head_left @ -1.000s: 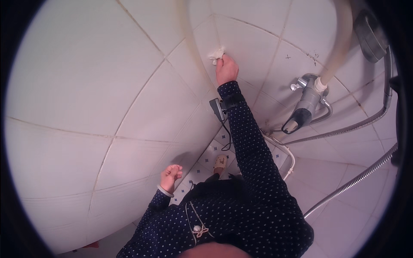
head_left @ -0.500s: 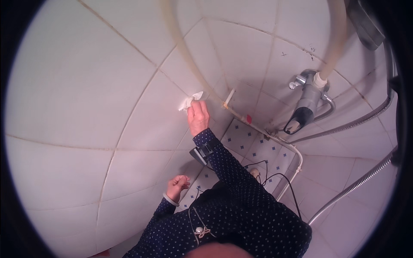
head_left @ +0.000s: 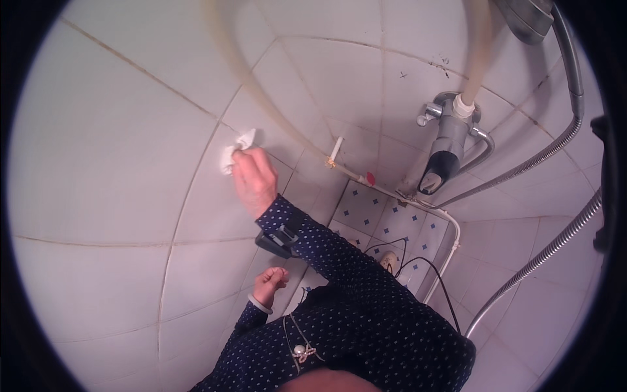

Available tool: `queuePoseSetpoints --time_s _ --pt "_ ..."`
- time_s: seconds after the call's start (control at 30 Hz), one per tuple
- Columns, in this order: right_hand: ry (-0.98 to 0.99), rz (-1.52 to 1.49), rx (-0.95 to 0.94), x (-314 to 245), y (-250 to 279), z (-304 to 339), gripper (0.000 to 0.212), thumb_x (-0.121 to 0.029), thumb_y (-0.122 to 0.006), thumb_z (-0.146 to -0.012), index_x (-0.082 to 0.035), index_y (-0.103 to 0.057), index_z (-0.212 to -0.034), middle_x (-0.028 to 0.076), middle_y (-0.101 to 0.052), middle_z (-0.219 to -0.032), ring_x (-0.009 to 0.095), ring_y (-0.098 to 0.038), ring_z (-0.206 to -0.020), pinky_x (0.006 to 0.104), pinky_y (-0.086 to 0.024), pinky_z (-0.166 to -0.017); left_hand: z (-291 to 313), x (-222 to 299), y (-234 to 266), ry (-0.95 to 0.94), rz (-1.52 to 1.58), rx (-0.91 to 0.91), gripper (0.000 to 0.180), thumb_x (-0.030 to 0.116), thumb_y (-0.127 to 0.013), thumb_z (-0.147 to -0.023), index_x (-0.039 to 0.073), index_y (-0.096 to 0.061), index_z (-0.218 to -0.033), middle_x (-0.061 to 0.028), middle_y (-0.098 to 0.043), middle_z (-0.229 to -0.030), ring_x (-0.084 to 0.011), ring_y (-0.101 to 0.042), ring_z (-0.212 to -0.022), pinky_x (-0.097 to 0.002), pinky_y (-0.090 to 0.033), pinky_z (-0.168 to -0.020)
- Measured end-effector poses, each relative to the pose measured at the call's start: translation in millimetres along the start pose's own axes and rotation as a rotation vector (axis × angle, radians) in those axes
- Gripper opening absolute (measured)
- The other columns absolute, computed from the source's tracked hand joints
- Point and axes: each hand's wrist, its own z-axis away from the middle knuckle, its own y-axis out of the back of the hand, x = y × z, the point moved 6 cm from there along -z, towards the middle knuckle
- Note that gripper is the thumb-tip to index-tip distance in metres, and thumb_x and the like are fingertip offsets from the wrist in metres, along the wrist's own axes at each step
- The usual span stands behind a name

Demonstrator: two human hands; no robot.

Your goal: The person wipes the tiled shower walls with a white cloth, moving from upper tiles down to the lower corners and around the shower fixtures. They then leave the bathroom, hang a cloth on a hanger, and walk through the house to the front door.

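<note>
Pinched in the fingers of my right hand [head_left: 255, 181] is a crumpled white tissue [head_left: 230, 157], which lies against the white tiled wall [head_left: 130, 196] on the left. The right forearm reaches across in a dark blue dotted sleeve, with a dark buckled device strapped at the wrist. Close to my body, lower down, my left hand [head_left: 269, 285] is loosely closed, fingers curled in, and I see nothing in it. It stays apart from the wall, with a pale bracelet [head_left: 259, 304] round its wrist.
At the right wall is a chrome shower mixer [head_left: 450, 134] with a dark lever and a pale pipe above. A metal hose [head_left: 542, 268] curves along the right. A white floor-level pipe [head_left: 450, 225] has a red valve handle [head_left: 371, 178]. Black cables [head_left: 434, 269] hang over the patterned floor [head_left: 359, 209].
My right hand has moved left along the wall with the tissue, and the view has shifted slightly. The left hand has stayed closed in about the same place.
</note>
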Motion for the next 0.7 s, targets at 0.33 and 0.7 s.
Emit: queuePoseSetpoints --time_s 0.33,0.7 --pt "-0.253 0.003 -0.031 19 16 10 0.012 0.005 -0.062 -0.080 -0.001 -0.060 -0.090 0.013 -0.057 -0.085 0.030 -0.059 -0.071 0.0377 -0.049 -0.060 -11 -4 12 0.050 -0.037 0.047 0.020 0.022 -0.059 -0.095 0.003 -0.065 -0.098 -0.0033 -0.067 -0.093 -0.0115 -0.061 -0.077 -0.0252 -0.049 -0.068" --pt "0.042 -0.023 0.111 -38 10 -19 0.027 0.014 -0.060 -0.072 0.000 -0.063 -0.094 0.013 -0.056 -0.086 0.029 -0.058 -0.068 0.0354 -0.049 -0.057 2 3 23 -0.053 0.000 0.018 0.022 0.024 -0.058 -0.096 0.003 -0.064 -0.099 -0.0015 -0.066 -0.093 -0.0099 -0.060 -0.079 -0.0244 -0.048 -0.071"
